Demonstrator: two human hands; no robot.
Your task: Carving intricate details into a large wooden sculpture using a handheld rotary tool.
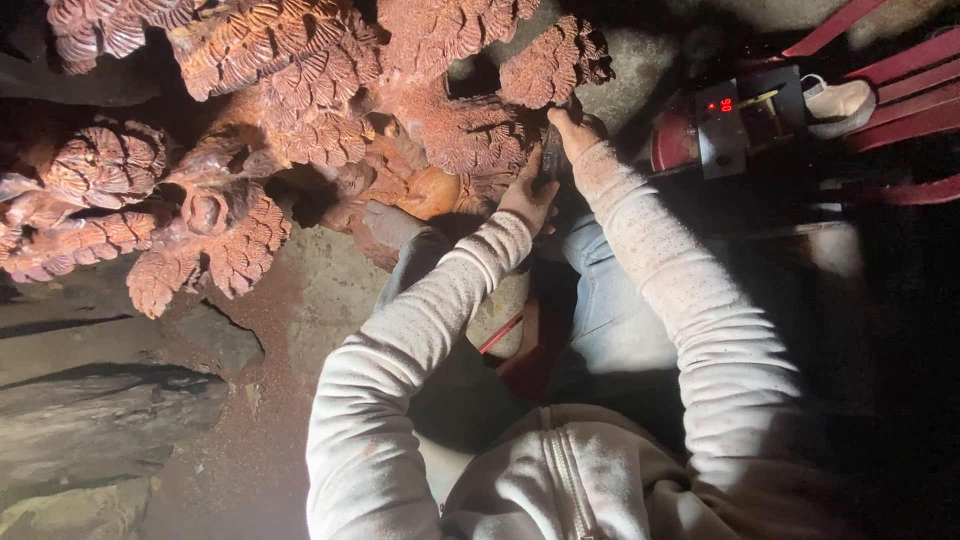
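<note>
Tool: dark slender hand tool (551,152), long axis upright in view, tip at the reddish wood carving (330,110).
Left hand (527,198): grip closed around the lower shaft.
Right hand (575,130): grip closed near the upper end, nearer the carving.

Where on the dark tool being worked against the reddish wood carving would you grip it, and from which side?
Grip the dark tool by its shaft, from the near side. The left hand and right hand already hold it there; its far end meets the reddish wood carving.
</note>
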